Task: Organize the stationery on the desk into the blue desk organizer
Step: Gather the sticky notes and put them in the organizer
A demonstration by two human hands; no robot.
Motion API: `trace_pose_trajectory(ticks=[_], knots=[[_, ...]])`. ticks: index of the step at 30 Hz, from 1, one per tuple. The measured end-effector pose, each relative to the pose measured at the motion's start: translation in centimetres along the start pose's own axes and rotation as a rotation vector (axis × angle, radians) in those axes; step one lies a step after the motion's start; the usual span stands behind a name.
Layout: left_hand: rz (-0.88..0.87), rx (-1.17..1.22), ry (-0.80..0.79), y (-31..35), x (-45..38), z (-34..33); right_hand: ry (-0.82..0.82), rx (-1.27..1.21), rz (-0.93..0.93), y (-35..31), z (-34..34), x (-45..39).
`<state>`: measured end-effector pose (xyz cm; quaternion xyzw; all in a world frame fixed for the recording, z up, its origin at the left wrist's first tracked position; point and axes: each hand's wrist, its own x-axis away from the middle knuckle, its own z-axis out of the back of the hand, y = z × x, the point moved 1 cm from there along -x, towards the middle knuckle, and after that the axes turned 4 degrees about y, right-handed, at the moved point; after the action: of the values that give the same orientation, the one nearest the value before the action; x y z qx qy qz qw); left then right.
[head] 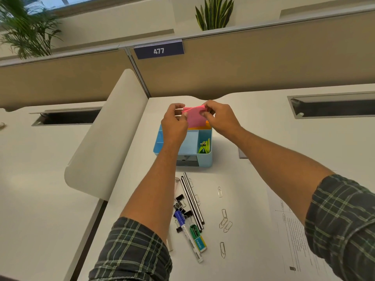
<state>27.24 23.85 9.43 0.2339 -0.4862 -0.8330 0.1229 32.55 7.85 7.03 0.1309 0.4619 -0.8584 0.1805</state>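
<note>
Head view.

Pink sticky-note pad [194,116]: held in the air just above the rear of the blue desk organizer [183,146], tilted, its flat face toward the camera, lower edge dipping toward the rear compartment where an orange edge [199,128] shows.

Left hand [174,124]: fingers [176,107] curled, pinching the pad's left edge.

Right hand [222,118]: fingers [209,110] curled, pinching the pad's upper right corner.

Blue desk organizer: stands on the white desk [253,169], front drawer toward the person. Right front compartment holds a yellow-green item [204,147]; what it is cannot be told.

Near side of the organizer, on the desk:
- Black pencils [192,199], long axis running from the organizer toward the person, slightly rightward.
- Black binder clips [180,207], clustered, touching the pencils' left side.
- Blue-capped marker [187,234], parallel to the pencils, cap away from the person.
- Green sharpener [195,230] and a green-and-yellow box [200,243], just beside the marker.
- Silver paper clips [224,220], scattered to the right.
- Printed sheet [294,240], at the right edge.

Both forearms bare, plaid sleeves [132,252] rolled up.
</note>
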Motion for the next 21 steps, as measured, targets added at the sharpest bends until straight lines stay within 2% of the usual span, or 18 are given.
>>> trace_pose_trajectory(ticks=[5,11,15,21], knots=[[0.022,-0.22,-0.134,-1.6,0.9,-0.2,-0.017,0.037,-0.089,0.6,-0.3,0.2],[0.063,-0.491,-0.25,-3.8,1.9,0.0,-0.045,0.177,-0.088,1.3,0.2,0.0],[0.017,-0.528,-0.259,-4.1,2.3,0.1,-0.166,0.279,-0.074,1.2,-0.2,0.2],[0.014,-0.543,-0.262,-3.7,2.6,-0.1,-0.152,0.19,-0.079,0.0,-0.8,0.1]])
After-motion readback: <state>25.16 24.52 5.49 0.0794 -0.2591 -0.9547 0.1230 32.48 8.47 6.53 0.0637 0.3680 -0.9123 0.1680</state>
